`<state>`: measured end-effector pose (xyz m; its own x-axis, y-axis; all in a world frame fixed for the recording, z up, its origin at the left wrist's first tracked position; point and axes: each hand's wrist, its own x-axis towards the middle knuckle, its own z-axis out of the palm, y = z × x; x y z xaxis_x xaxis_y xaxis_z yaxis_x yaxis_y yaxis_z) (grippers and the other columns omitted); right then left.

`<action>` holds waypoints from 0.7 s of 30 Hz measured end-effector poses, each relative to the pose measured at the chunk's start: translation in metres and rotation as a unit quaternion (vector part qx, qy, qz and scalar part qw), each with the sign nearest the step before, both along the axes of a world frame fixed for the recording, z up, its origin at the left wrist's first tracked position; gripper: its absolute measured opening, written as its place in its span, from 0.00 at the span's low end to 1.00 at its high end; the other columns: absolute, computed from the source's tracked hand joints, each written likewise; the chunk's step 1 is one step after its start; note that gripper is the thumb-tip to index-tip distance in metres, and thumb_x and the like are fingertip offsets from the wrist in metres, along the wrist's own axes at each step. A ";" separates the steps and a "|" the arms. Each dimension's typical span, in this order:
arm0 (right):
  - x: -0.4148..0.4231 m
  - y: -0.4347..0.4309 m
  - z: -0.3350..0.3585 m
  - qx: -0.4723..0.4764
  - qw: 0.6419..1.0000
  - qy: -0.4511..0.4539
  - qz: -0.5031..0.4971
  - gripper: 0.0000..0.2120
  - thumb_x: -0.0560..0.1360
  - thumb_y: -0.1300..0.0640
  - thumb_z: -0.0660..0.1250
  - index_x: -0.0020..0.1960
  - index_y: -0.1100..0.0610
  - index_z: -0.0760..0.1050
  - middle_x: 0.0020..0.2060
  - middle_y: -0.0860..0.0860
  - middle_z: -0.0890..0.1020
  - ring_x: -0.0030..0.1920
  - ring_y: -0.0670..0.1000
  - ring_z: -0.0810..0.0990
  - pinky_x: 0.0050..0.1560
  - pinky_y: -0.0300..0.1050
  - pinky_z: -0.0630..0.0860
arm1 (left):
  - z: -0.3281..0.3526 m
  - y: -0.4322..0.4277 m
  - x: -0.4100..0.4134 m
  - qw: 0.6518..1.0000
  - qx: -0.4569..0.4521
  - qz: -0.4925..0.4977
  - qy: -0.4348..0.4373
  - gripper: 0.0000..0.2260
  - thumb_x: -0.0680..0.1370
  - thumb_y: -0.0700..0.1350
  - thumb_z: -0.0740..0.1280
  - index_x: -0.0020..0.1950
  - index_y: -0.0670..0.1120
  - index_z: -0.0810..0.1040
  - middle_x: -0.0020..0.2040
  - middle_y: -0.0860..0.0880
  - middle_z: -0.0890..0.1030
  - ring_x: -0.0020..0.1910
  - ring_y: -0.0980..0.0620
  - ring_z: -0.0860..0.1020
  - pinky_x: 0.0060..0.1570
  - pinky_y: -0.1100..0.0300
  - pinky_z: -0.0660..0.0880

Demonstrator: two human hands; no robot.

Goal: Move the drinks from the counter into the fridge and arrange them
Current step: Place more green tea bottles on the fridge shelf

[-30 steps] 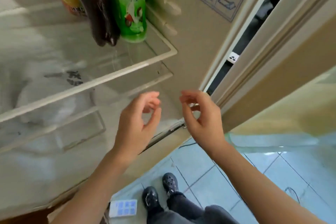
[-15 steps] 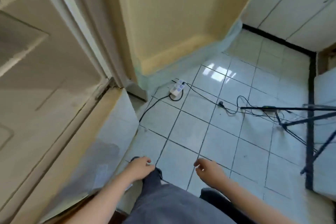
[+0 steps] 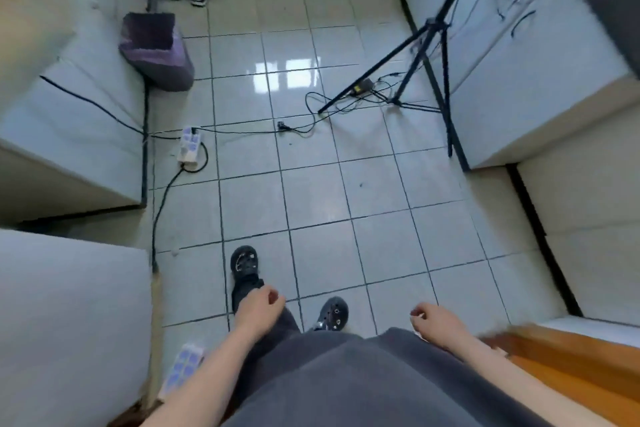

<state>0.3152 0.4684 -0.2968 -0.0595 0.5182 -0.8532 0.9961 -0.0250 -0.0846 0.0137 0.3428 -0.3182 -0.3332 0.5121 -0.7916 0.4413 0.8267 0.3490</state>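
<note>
left hand (image 3: 258,308) loosely curled | right hand (image 3: 437,322) likewise | blue-squared card (image 3: 185,362) (print blurred)

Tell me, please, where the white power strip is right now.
Head view: the power strip lies on the tiled floor at left, beside the white cabinet, nearer than the purple bin.
</note>
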 end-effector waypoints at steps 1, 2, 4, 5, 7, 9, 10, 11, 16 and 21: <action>0.021 0.001 0.000 0.002 1.000 -0.005 -0.026 0.12 0.77 0.55 0.59 0.57 0.54 0.77 0.53 0.52 0.82 0.55 0.52 0.79 0.49 0.40 0.71 | 0.000 0.009 0.014 0.999 -0.010 -0.035 -0.008 0.15 0.79 0.51 0.62 0.63 0.46 0.76 0.61 0.47 0.78 0.61 0.48 0.76 0.58 0.59 0.70; 0.040 0.001 0.001 0.000 0.998 -0.004 -0.057 0.12 0.77 0.55 0.59 0.57 0.53 0.76 0.54 0.51 0.82 0.56 0.52 0.78 0.51 0.40 0.71 | 0.001 0.019 0.025 0.997 -0.023 -0.069 -0.021 0.16 0.79 0.51 0.62 0.64 0.47 0.75 0.62 0.48 0.78 0.61 0.49 0.75 0.59 0.60 0.69; 0.072 0.001 0.000 0.003 0.993 0.004 -0.115 0.12 0.77 0.55 0.60 0.58 0.54 0.76 0.56 0.51 0.81 0.58 0.52 0.77 0.53 0.40 0.70 | 0.003 0.046 0.043 0.991 -0.047 -0.117 -0.047 0.14 0.79 0.50 0.62 0.63 0.48 0.75 0.59 0.48 0.79 0.59 0.50 0.76 0.58 0.61 0.68; 0.084 0.001 -0.001 0.007 0.990 0.009 -0.139 0.12 0.77 0.55 0.60 0.59 0.54 0.76 0.57 0.51 0.80 0.59 0.52 0.77 0.53 0.40 0.70 | 0.003 0.060 0.049 0.989 -0.054 -0.127 -0.056 0.11 0.79 0.49 0.63 0.59 0.48 0.75 0.56 0.48 0.79 0.55 0.50 0.76 0.56 0.61 0.69; 0.105 0.002 -0.004 0.011 0.980 0.019 -0.196 0.12 0.77 0.56 0.60 0.58 0.55 0.77 0.57 0.52 0.81 0.59 0.52 0.77 0.53 0.40 0.70 | 0.002 0.093 0.060 0.988 -0.051 -0.139 -0.046 0.07 0.79 0.48 0.63 0.55 0.48 0.76 0.50 0.49 0.77 0.51 0.51 0.75 0.49 0.62 0.68; 0.122 0.001 -0.007 0.004 0.965 0.032 -0.259 0.11 0.78 0.57 0.60 0.56 0.55 0.77 0.57 0.53 0.81 0.56 0.53 0.77 0.54 0.41 0.71 | 0.000 0.130 0.073 0.985 -0.045 -0.168 -0.010 0.10 0.79 0.49 0.63 0.56 0.45 0.77 0.51 0.49 0.78 0.54 0.48 0.76 0.48 0.62 0.66; 0.130 0.001 -0.010 0.001 0.956 0.040 -0.291 0.11 0.78 0.57 0.59 0.56 0.56 0.77 0.57 0.54 0.81 0.55 0.53 0.78 0.56 0.43 0.72 | -0.001 0.149 0.081 0.982 -0.044 -0.185 -0.002 0.12 0.79 0.49 0.62 0.57 0.44 0.77 0.53 0.48 0.79 0.55 0.46 0.77 0.49 0.60 0.68; 0.138 0.000 -0.012 0.001 0.945 0.049 -0.322 0.11 0.78 0.57 0.59 0.57 0.56 0.76 0.57 0.54 0.80 0.55 0.53 0.78 0.58 0.45 0.72 | -0.003 0.170 0.090 0.977 -0.046 -0.207 -0.001 0.13 0.79 0.49 0.62 0.58 0.43 0.77 0.55 0.46 0.80 0.56 0.45 0.77 0.51 0.59 0.69; 0.190 0.022 -0.020 0.016 0.895 0.062 -0.441 0.09 0.79 0.56 0.60 0.55 0.54 0.76 0.53 0.49 0.79 0.53 0.49 0.77 0.57 0.42 0.73 | -0.013 0.295 0.170 0.936 -0.055 -0.347 -0.009 0.14 0.80 0.49 0.61 0.60 0.42 0.76 0.58 0.44 0.80 0.58 0.45 0.77 0.56 0.58 0.70; 0.262 0.058 -0.010 0.037 0.835 0.038 -0.548 0.10 0.79 0.57 0.59 0.57 0.56 0.76 0.57 0.52 0.79 0.57 0.51 0.77 0.60 0.44 0.72 | -0.009 0.423 0.278 0.877 -0.027 -0.480 -0.001 0.14 0.79 0.50 0.62 0.60 0.43 0.76 0.58 0.44 0.80 0.58 0.45 0.76 0.56 0.59 0.70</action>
<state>0.5773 0.5268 -0.3065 0.4333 0.3484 -0.8312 0.3707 -0.9095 -0.1880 0.2912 0.7659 -0.3272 0.2325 0.5167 -0.8240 0.9421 0.0907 0.3227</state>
